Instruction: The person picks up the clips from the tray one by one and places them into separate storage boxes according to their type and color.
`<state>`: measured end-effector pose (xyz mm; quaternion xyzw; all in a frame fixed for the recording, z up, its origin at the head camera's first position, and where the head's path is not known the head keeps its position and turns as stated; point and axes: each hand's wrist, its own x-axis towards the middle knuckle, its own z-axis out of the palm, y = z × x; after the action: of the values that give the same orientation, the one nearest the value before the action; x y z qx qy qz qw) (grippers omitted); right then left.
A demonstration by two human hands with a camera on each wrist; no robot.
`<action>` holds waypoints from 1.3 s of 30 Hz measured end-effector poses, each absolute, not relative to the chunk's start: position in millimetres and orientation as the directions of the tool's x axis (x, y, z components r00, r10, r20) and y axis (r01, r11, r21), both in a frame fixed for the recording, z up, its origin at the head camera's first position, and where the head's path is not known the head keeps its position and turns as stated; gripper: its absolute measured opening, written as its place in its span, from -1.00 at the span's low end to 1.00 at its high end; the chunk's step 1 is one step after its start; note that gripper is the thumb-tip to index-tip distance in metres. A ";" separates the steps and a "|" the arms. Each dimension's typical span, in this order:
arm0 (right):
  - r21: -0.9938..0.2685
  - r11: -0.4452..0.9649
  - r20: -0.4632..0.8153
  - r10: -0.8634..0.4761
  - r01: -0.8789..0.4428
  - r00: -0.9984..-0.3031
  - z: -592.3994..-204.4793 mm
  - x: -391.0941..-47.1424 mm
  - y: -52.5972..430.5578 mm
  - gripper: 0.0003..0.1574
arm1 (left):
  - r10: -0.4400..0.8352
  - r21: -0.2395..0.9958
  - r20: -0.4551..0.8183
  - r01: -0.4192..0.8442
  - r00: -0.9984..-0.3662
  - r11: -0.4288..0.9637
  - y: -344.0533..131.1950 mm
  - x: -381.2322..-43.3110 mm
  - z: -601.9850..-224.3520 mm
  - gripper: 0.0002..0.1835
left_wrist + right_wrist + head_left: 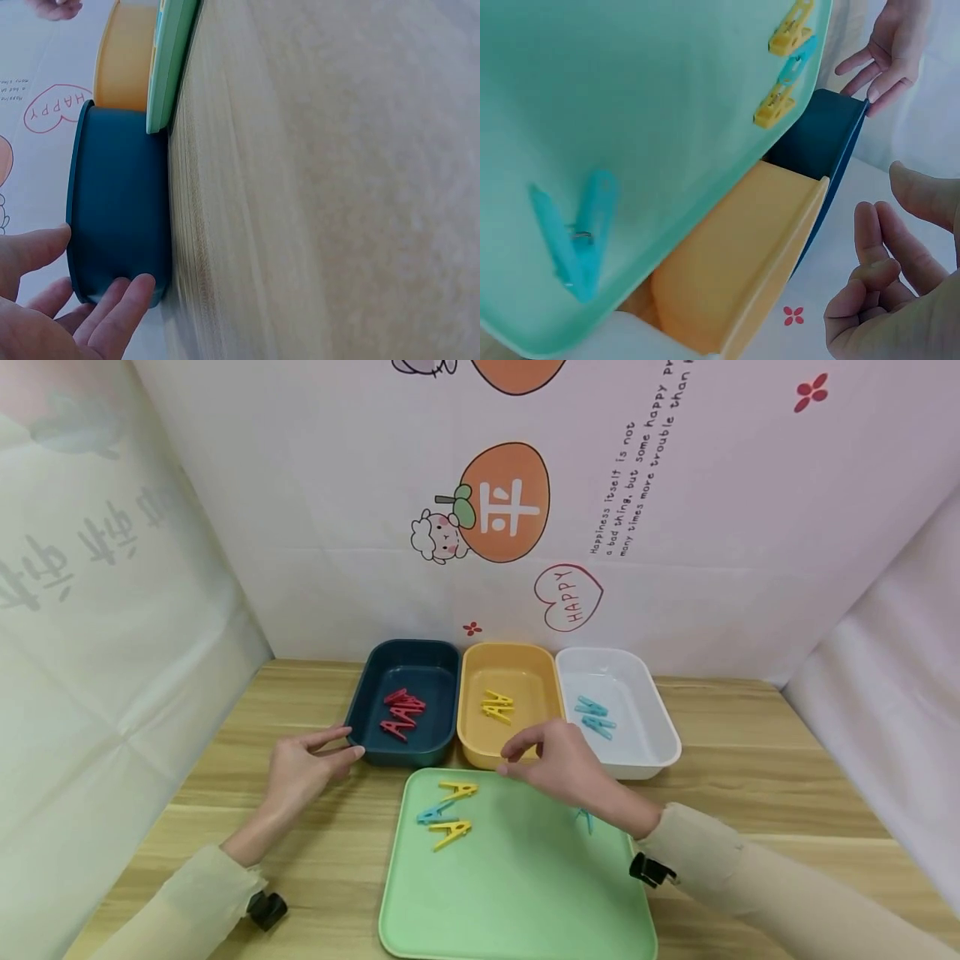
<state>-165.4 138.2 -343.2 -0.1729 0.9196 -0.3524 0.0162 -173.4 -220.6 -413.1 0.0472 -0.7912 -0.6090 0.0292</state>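
Note:
My left hand (298,774) touches the left end of the navy box (405,755). In the left wrist view its thumb is at the rim, and the fingers (127,315) are against the end wall. Over the front edge of the yellow box (474,752) hovers my right hand (562,766). Nothing shows between its thumb and fingers, which are apart in the right wrist view. Red clothespins (402,712) lie in the navy box, yellow clothespins (497,706) in the yellow one, and blue clothespins (596,717) in the white box (645,727).
A green tray (517,893) lies in front of the boxes. Two yellow clothespins (452,833) and a blue clothespin (435,813) are at its left. Another blue clothespin (581,236) lies on its right side, partly behind my right arm. A printed cloth (360,527) hangs behind.

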 end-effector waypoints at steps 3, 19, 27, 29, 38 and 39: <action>-0.659 0.688 0.096 -0.324 -0.304 -0.941 -346.5 -158.7 146.6 -0.87 | -0.108 0.968 -0.008 -0.035 -0.994 0.249 -220.4 -173.0 -412.7 -0.40; -0.692 0.665 0.079 -0.316 -0.280 -0.945 -368.2 -131.6 184.0 -0.85 | -0.117 0.969 -0.012 -0.040 -0.993 0.242 -220.8 -172.4 -414.3 -0.39; -0.692 0.671 0.099 -0.277 -0.266 -0.956 -373.5 -123.3 200.6 -0.82 | -0.114 0.965 0.002 -0.028 -0.993 0.259 -219.8 -172.7 -413.7 -0.40; -0.690 0.674 0.094 -0.276 -0.263 -0.956 -375.7 -121.5 204.6 -0.79 | -0.116 0.964 0.005 -0.026 -0.993 0.264 -219.7 -172.7 -413.7 -0.41; -0.645 0.733 0.050 -0.242 -0.216 -0.969 -386.2 -115.5 217.7 -0.71 | -0.114 0.966 0.016 -0.014 -0.993 0.259 -219.3 -172.0 -414.5 -0.42; -0.640 0.737 0.050 -0.242 -0.218 -0.969 -387.0 -115.4 218.8 -0.71 | -0.114 0.966 0.016 -0.014 -0.993 0.258 -219.2 -172.0 -414.4 -0.41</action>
<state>-115.4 218.8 -387.0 -0.1235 0.9317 -0.3410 0.0181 -172.0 -219.2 -414.4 0.0403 -0.7919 -0.6080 0.0412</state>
